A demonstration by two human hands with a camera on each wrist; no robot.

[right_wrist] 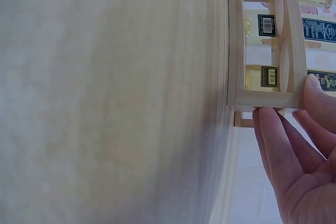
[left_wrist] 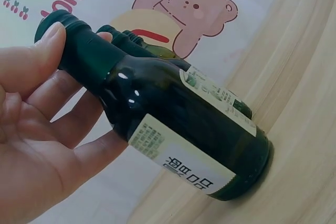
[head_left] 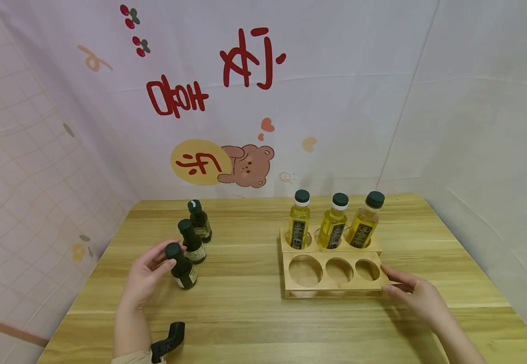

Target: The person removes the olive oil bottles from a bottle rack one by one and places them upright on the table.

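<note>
On the left, my left hand [head_left: 142,275] holds the nearest dark glass bottle [head_left: 183,273] by its green cap and neck. Its thumb lies on the cap [left_wrist: 73,40] and the fingers pass behind the neck. Two more dark bottles stand in a line behind it, one in the middle [head_left: 194,247] and one farther back [head_left: 202,227]. My right hand [head_left: 415,296] grips the right end of a two-step wooden rack [head_left: 287,275], thumb on its upper edge and fingers against the end [right_wrist: 270,100]. The rack's front step has three bare round holes.
In the rack's back row stand three bottles of yellow oil with dark green caps, at left [head_left: 299,222], centre [head_left: 334,222] and right [head_left: 364,222]. The wooden table [head_left: 240,323] meets a printed cloth backdrop [head_left: 336,101] behind. A black strap piece [head_left: 169,344] sits at my left wrist.
</note>
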